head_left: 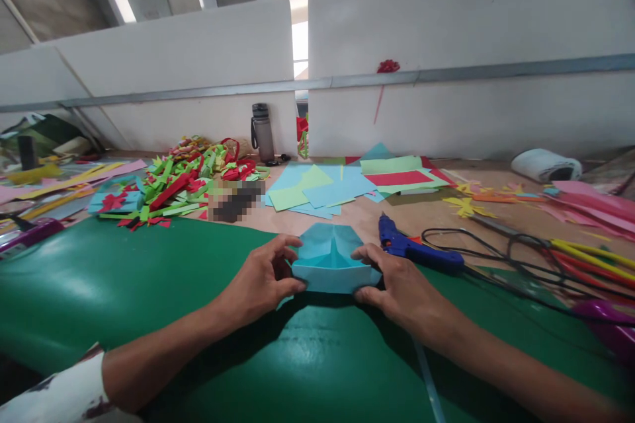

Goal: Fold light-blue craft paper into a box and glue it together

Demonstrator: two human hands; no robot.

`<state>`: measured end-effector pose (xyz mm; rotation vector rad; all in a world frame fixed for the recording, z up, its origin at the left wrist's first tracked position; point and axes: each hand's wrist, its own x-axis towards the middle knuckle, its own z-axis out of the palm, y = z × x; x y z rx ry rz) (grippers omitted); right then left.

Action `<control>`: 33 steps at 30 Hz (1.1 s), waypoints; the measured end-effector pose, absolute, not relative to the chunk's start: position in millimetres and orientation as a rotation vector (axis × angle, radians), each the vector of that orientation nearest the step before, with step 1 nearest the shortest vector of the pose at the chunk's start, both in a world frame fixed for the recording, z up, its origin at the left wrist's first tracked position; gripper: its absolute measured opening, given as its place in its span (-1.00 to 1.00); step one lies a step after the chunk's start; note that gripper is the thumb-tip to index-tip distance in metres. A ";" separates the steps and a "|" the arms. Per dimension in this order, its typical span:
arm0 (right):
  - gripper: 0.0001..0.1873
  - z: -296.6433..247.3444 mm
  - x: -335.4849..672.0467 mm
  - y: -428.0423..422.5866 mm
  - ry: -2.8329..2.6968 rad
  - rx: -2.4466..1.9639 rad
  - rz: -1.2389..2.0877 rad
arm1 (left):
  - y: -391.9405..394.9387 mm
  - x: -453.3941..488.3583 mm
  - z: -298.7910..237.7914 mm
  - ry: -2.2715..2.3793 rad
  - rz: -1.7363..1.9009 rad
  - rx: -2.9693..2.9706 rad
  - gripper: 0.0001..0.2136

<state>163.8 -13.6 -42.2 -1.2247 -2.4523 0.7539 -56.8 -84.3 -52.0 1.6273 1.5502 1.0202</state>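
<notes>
A folded light-blue paper piece (332,277), shaped like an open boat or box with a peaked fold inside, is held between my hands just above the green mat (213,370). My left hand (268,271) pinches its left end, thumb below and fingers on the upper edge. At the right end, my right hand (389,277) grips it the same way. A blue glue gun (421,250) lies close beyond my right hand, with its black cord (510,258) running right. Some fingertips are hidden behind the paper.
Coloured paper sheets (342,186) lie beyond the paper piece. A heap of green and red paper strips (188,175) and a grey bottle (262,132) stand at the back left. Scissors with yellow handles (590,251) and a white roll (546,165) are at right. White panels (446,33) rise behind.
</notes>
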 end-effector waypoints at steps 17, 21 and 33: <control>-0.55 -48.6 161.8 -19.8 -2.426 -0.551 -0.167 | -76.0 -64.2 -50.8 1.290 0.850 1.964 -0.64; -0.85 -36.2 136.0 -37.1 -2.553 -0.520 -0.053 | -79.2 -61.0 -53.0 1.327 0.849 1.976 -0.51; -0.88 -17.4 109.1 -32.4 -2.823 -1.018 0.512 | -81.2 -57.2 -57.3 1.477 0.894 1.758 -0.77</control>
